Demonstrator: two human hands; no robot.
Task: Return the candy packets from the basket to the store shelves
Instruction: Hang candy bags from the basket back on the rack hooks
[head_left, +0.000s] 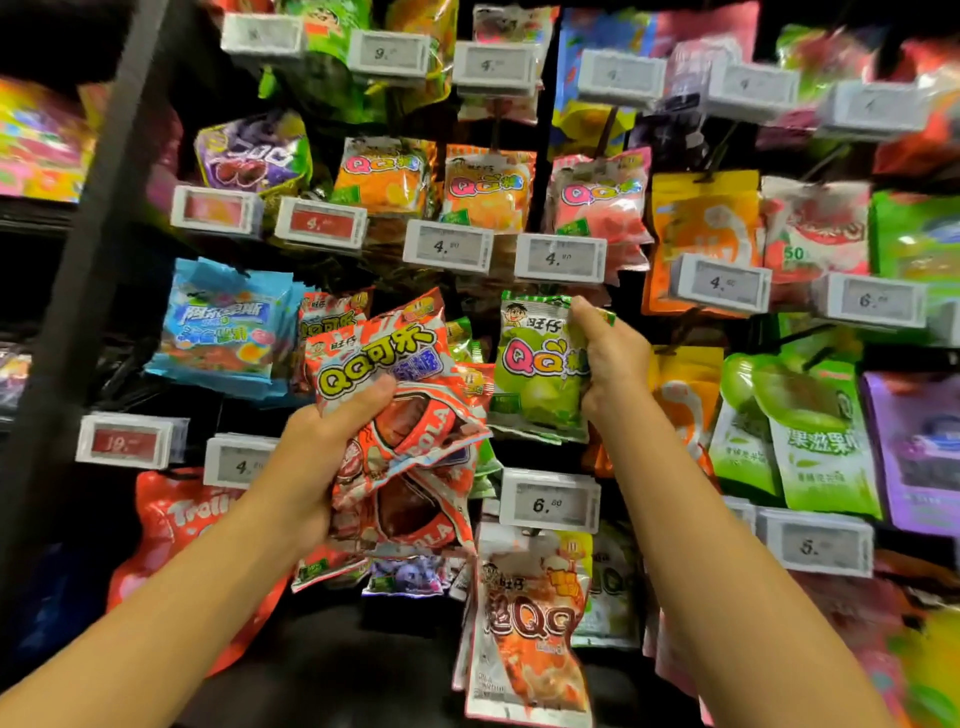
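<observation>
The dark store shelves (104, 218) carry rows of hanging candy packets (483, 189) (orange, pink, green, purple), each row fronted by white price tags (448, 246), some red.

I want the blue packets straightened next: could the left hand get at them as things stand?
Probably not yet. The left hand grips a bunch of red cola packets, so it has no free fingers. The blue packets hang up and to its left with nothing in front of them, so the path itself looks open.

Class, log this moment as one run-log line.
left hand: grips red cola packets | right hand: holds green packet at shelf hooks | basket: unseen
</observation>
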